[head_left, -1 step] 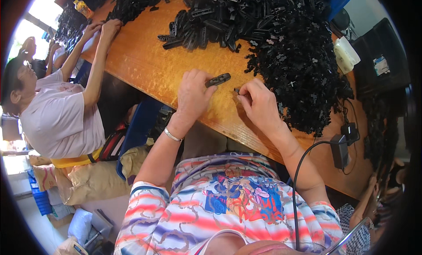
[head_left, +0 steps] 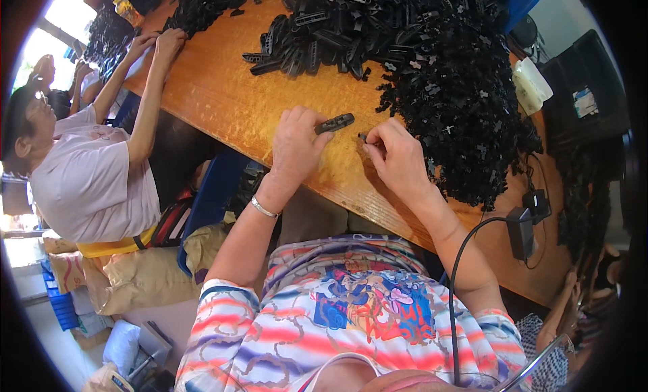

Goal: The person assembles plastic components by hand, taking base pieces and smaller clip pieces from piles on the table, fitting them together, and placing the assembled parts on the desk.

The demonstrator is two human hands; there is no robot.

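Over the wooden table point(head_left: 236, 81), my left hand point(head_left: 295, 141) grips a long black plastic part point(head_left: 335, 122) between thumb and fingers, its free end pointing right. A short gap away, my right hand point(head_left: 397, 152) pinches a small black piece point(head_left: 362, 137) between thumb and forefinger. Fingers cover most of that piece, so its shape is unclear. The two pieces are apart. Beyond my hands lies a heap of long black plastic parts point(head_left: 310, 31). Closest to my right hand is a big pile of small black pieces point(head_left: 452, 115).
A black cable with an adapter point(head_left: 521, 233) runs beside my right arm. At the far right edge sits a whitish container point(head_left: 532, 85). On the left, a co-worker point(head_left: 101, 169) reaches onto the table near another black pile point(head_left: 202, 14). Brown sacks point(head_left: 145, 274) lie below.
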